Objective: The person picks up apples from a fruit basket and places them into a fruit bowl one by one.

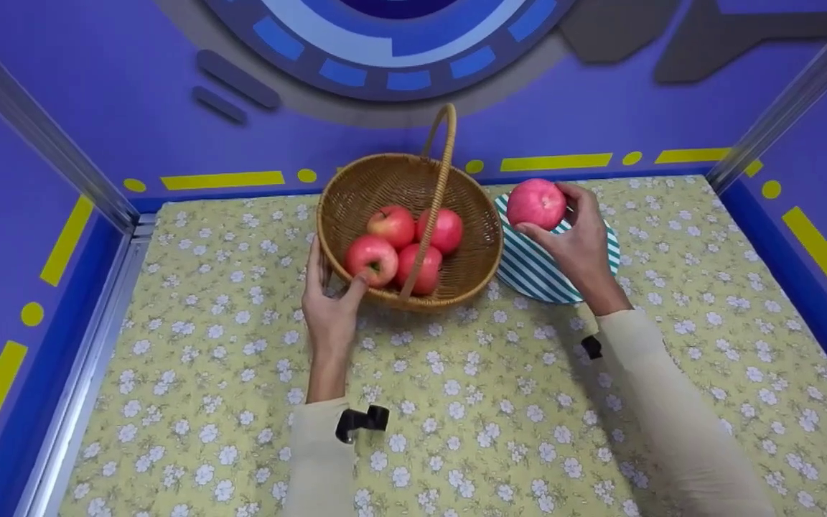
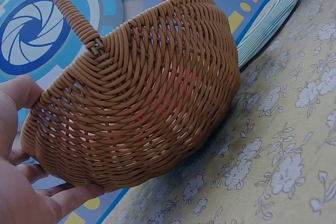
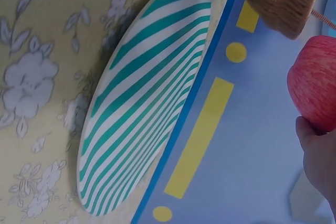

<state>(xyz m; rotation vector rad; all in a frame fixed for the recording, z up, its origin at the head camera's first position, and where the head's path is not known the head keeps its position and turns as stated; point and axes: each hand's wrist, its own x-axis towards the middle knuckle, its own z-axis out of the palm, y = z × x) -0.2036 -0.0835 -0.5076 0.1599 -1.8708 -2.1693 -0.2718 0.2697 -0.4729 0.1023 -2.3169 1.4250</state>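
My left hand (image 1: 331, 316) grips the left rim of a brown wicker basket (image 1: 482, 266), thumb over the edge and fingers along the outer wall. The basket has one tall arched handle (image 1: 448, 154). Several red apples (image 1: 372, 260) lie together inside it. In my right hand (image 1: 580, 248) a pinkish-red apple (image 1: 535, 204) is held between thumb and fingers, just right of the basket's rim. The same apple (image 3: 317, 85) shows at the right edge of the right wrist view. Through the weave, the left wrist view gives faint red patches of the apples inside.
A round board (image 1: 539, 269) with green and white stripes lies on the flowered tablecloth (image 1: 456, 431), below my right hand. Blue printed panels (image 1: 119, 108) with metal corner posts (image 1: 779, 108) enclose the back and sides.
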